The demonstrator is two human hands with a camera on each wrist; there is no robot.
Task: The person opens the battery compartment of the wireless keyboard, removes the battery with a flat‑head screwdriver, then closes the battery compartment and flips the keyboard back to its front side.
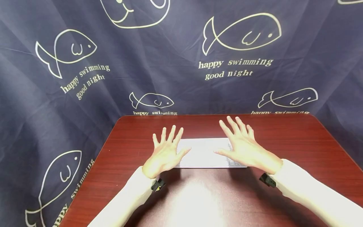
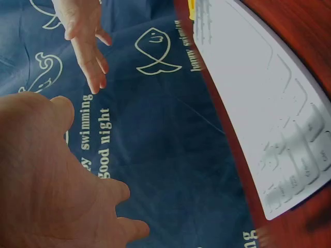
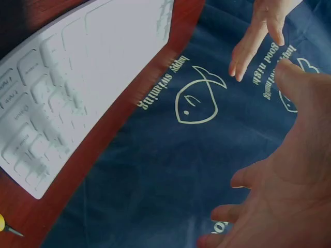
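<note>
Head view: white keyboard (image 1: 204, 154) lying flat on a red-brown table (image 1: 136, 142), its long edge running side to side, with a person's two bare hands raised over its ends. Left hand (image 1: 165, 154) — over the left end, fingers fanned apart and pointing away from the body, thumb angled inward. Right hand (image 1: 242, 146) mirrors it over the right end, fingers likewise spread, thumb turned in toward the other. Neither hand grips or pinches anything. Both wrist views show a gap between palm and keyboard, so the hands hang above it, well apart from each other.

Keyboard's middle is washed out by glare; keys read clearly only near the ends. A bright patch of light sits on the table's near part. Right wrist view: a yellow object (image 3: 2, 223) with a thin dark tip lies on the table near the keyboard's right end, cut off by the frame — kind cannot be told.

Pale sleeves (image 1: 122, 197) cover both forearms; a small dark device (image 1: 158, 184) sits at the left wrist, with a similar one at the right. Behind the table hangs dark blue cloth (image 1: 184, 63), printed with fish outlines and "happy swimming good night".
</note>
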